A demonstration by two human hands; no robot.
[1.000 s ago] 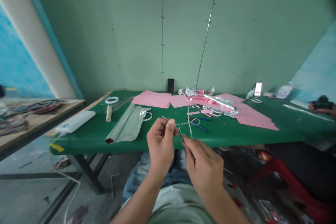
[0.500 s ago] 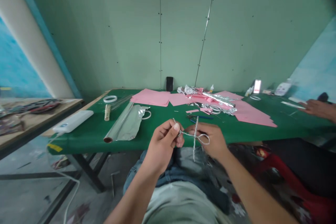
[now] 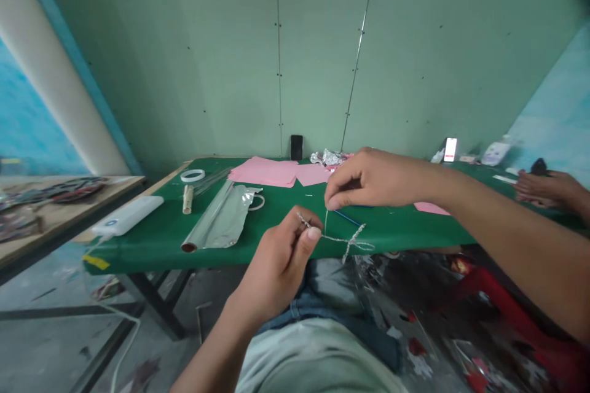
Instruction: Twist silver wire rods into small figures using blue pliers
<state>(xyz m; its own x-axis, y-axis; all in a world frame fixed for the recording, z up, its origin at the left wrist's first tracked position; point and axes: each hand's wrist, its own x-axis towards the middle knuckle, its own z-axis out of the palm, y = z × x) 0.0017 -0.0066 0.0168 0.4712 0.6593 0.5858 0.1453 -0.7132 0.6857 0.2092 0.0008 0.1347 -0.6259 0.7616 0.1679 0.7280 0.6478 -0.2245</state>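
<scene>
My left hand (image 3: 288, 252) pinches one end of a twisted silver wire piece (image 3: 340, 239) between thumb and forefinger. The piece stretches right to a short crossbar and a loop. Raised above it over the bench, my right hand (image 3: 357, 181) has its thumb and forefinger closed on a thin pale strand (image 3: 326, 222). That strand runs down toward the left fingertips; where it is fixed is hidden. A blue-handled tool (image 3: 348, 218) lies behind the wire piece, partly covered by my right hand.
On the green bench (image 3: 161, 252) lie pink sheets (image 3: 265, 172), a foil-like roll (image 3: 207, 221), a white tape ring (image 3: 192, 175) and a white power bank (image 3: 128, 215). Crumpled foil (image 3: 327, 158) and a dark phone (image 3: 297, 147) are at the back. Another person's hand (image 3: 546, 187) works at right.
My right hand has left the looped end and risen, now pulling a thin strand upward. The crossbar has tilted. My left hand keeps its pinch. The other person's hands have shifted.
</scene>
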